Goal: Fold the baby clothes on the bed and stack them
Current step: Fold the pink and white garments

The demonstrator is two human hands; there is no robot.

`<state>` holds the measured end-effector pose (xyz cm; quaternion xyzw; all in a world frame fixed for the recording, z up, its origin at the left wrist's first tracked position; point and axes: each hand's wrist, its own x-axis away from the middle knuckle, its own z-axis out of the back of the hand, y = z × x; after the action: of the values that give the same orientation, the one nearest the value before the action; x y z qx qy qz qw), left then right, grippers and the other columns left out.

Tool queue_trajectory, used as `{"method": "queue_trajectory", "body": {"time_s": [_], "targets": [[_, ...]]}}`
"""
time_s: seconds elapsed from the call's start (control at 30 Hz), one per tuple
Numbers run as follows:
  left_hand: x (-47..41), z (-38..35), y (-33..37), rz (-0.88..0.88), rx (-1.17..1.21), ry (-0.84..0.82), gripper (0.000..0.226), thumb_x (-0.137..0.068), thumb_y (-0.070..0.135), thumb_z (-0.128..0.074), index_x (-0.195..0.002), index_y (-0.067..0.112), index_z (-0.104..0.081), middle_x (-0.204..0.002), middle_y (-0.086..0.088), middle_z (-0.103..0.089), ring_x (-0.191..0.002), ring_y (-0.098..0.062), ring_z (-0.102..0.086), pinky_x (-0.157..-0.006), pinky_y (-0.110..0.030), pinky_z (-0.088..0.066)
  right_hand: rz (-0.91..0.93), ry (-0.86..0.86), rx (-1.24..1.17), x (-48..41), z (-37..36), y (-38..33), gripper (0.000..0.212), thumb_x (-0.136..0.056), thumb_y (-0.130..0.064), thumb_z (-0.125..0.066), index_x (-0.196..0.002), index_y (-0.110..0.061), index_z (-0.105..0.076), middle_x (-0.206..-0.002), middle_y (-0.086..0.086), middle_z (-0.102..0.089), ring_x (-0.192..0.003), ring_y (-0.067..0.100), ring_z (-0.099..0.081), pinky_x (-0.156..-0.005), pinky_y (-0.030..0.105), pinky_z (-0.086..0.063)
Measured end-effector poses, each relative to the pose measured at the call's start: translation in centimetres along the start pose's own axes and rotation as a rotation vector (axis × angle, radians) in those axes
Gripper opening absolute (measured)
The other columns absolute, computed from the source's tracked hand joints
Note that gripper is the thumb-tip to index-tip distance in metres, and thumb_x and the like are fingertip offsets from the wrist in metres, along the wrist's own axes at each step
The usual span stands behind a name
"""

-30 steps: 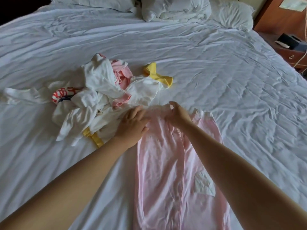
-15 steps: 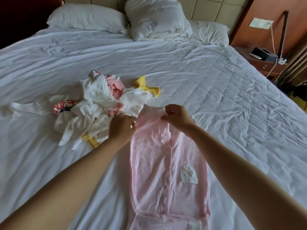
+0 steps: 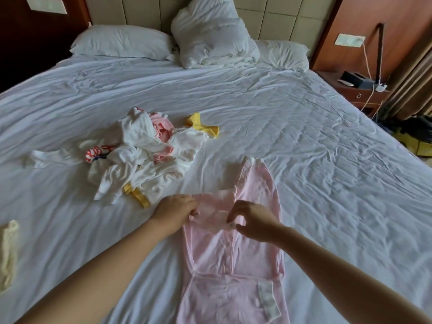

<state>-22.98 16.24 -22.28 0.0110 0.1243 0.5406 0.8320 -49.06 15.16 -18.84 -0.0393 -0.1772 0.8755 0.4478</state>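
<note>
A pale pink baby romper [image 3: 233, 265] lies lengthwise on the white bed sheet [image 3: 327, 160] in front of me. Its left leg is folded back toward me, while the right leg [image 3: 257, 178] still lies stretched out flat. My left hand [image 3: 174, 210] pinches the left corner of the folded-back edge. My right hand [image 3: 252, 220] pinches the same edge at the snap placket near the middle. A heap of unfolded baby clothes [image 3: 145, 155] in white, pink and yellow lies to the left beyond my hands.
A cream garment [image 3: 9, 249] lies at the left edge of the bed. Pillows [image 3: 121, 42] and a bunched duvet [image 3: 215, 33] are at the headboard. A wooden nightstand [image 3: 355, 87] with cables stands at the right.
Both hands have pulled the romper's far left leg end back toward me, folding it over the body. The view has tilted up, showing the headboard.
</note>
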Motion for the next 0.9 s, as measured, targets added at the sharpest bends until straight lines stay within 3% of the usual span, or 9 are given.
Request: {"method": "queue_trajectory", "body": {"time_s": [0.1, 0.23, 0.33, 0.37, 0.43, 0.53, 0.6, 0.7, 0.9], "targets": [[-0.6, 0.4, 1.5, 0.093, -0.047, -0.149, 0.017, -0.087, 0.011, -0.057, -0.097, 0.022, -0.066, -0.106, 0.005, -0.067, -0.101, -0.019, -0.064, -0.079, -0.028, -0.044, 0.021, -0.062, 0.028, 1.1, -1.1, 0.0, 0.030, -0.086, -0.023, -0.057, -0.109, -0.038, -0.069, -0.122, -0.016, -0.060, -0.111, 0.007, -0.057, -0.088, 0.031, -0.051], [-1.5, 0.6, 3.2, 0.123, -0.100, -0.129, 0.027, -0.096, 0.026, -0.046, -0.120, 0.023, -0.058, -0.132, 0.003, -0.057, -0.122, -0.019, -0.052, -0.097, -0.030, -0.039, -0.067, 0.147, -0.071, 1.0, -0.8, 0.0, 0.028, -0.090, -0.020, -0.054, -0.108, -0.033, -0.071, -0.122, -0.015, -0.065, -0.107, 0.009, -0.062, -0.083, 0.025, -0.050], [-1.3, -0.1, 4.8, 0.140, 0.015, -0.380, 0.078, -0.090, 0.067, -0.029, -0.154, 0.022, -0.023, -0.163, 0.002, -0.012, -0.150, -0.017, -0.011, -0.120, -0.034, -0.009, -0.121, 0.157, -0.049, 0.6, -1.9, 0.7, 0.037, -0.095, -0.027, -0.052, -0.130, -0.035, -0.059, -0.147, -0.014, -0.046, -0.127, 0.009, -0.050, -0.093, 0.028, -0.047], [-1.1, -0.6, 5.1, 0.153, 0.009, -0.463, 0.106, -0.073, 0.089, -0.010, -0.157, 0.023, -0.007, -0.164, 0.002, 0.003, -0.151, -0.018, 0.003, -0.121, -0.037, 0.000, -0.128, 0.097, -0.034, 0.6, -2.6, 0.9, 0.042, -0.097, -0.031, -0.049, -0.138, -0.035, -0.050, -0.154, -0.016, -0.034, -0.136, 0.008, -0.040, -0.100, 0.029, -0.044], [-0.7, -1.6, 5.4, 0.167, -0.031, -0.557, 0.138, -0.040, 0.099, 0.018, -0.155, 0.024, 0.009, -0.161, 0.001, 0.020, -0.148, -0.020, 0.020, -0.120, -0.040, 0.011, -0.124, 0.016, -0.037, 0.6, -3.8, 1.4, 0.047, -0.099, -0.037, -0.044, -0.146, -0.036, -0.039, -0.159, -0.020, -0.017, -0.146, 0.005, -0.020, -0.111, 0.031, -0.036], [-1.3, -1.5, 5.0, 0.167, -0.030, -0.593, 0.114, -0.069, 0.095, -0.014, -0.156, 0.024, 0.005, -0.163, 0.000, 0.017, -0.149, -0.021, 0.016, -0.120, -0.043, 0.006, -0.110, 0.034, -0.120, 0.4, -3.9, 2.1, 0.045, -0.098, -0.036, -0.048, -0.143, -0.036, -0.044, -0.158, -0.021, -0.021, -0.144, 0.003, -0.024, -0.110, 0.030, -0.036], [-2.6, -0.6, 4.9, 0.162, 0.017, -0.494, 0.088, -0.085, 0.076, -0.041, -0.154, 0.025, -0.021, -0.162, -0.001, -0.011, -0.149, -0.023, -0.011, -0.119, -0.044, -0.013, -0.093, 0.106, -0.184, 0.2, -3.1, 2.7, 0.038, -0.095, -0.033, -0.056, -0.133, -0.036, -0.057, -0.151, -0.019, -0.039, -0.134, 0.005, -0.041, -0.101, 0.031, -0.045], [-5.0, 0.3, 4.9, 0.161, 0.063, -0.286, 0.052, -0.092, 0.056, -0.048, -0.134, 0.027, -0.049, -0.138, 0.003, -0.045, -0.129, -0.020, -0.042, -0.104, -0.039, -0.038, -0.121, 0.230, -0.179, -1.0, -1.3, 4.6, 0.032, -0.093, -0.028, -0.059, -0.124, -0.033, -0.064, -0.137, -0.013, -0.057, -0.126, 0.010, -0.051, -0.097, 0.035, -0.048], [-10.4, -0.5, 7.6, 0.182, 0.196, -0.156, 0.046, -0.093, 0.043, -0.057, -0.135, 0.025, -0.048, -0.133, 0.005, -0.048, -0.122, -0.018, -0.048, -0.096, -0.035, -0.043, -0.316, 0.247, -0.095, -4.3, 2.1, 9.5, 0.038, -0.090, -0.026, -0.057, -0.127, -0.029, -0.061, -0.137, -0.006, -0.056, -0.125, 0.017, -0.051, -0.094, 0.031, -0.045]]}}
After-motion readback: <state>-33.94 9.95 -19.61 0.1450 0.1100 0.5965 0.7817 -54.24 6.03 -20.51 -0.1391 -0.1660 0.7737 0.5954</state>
